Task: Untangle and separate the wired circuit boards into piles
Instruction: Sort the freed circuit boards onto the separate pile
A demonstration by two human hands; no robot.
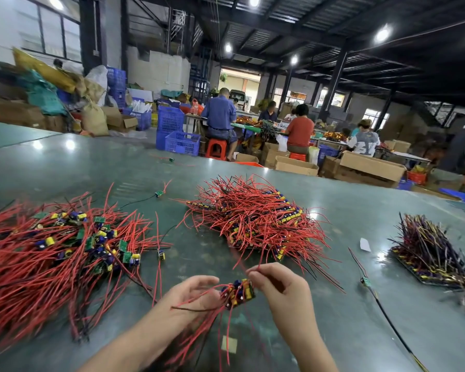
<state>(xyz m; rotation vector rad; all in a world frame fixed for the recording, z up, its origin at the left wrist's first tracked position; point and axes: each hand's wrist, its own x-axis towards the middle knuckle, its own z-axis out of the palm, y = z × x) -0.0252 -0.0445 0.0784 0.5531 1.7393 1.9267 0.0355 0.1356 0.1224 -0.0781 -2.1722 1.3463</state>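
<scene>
My left hand (193,294) grips a small bunch of circuit boards (238,292) with red and black wires trailing down toward me. My right hand (278,284) pinches one red wire (239,260) of that bunch between thumb and forefinger, just above the boards. A loose tangle of boards with red wires (65,248) spreads over the table at the left. A tidier pile with red wires (255,218) lies straight ahead. A third pile with dark and yellow wires (430,251) sits at the right.
The green table (333,304) carries stray single boards with wires (159,194), one more (365,281) at the right, and a white paper scrap (364,244). Beyond the far edge are blue crates (181,142), cardboard boxes and several seated people.
</scene>
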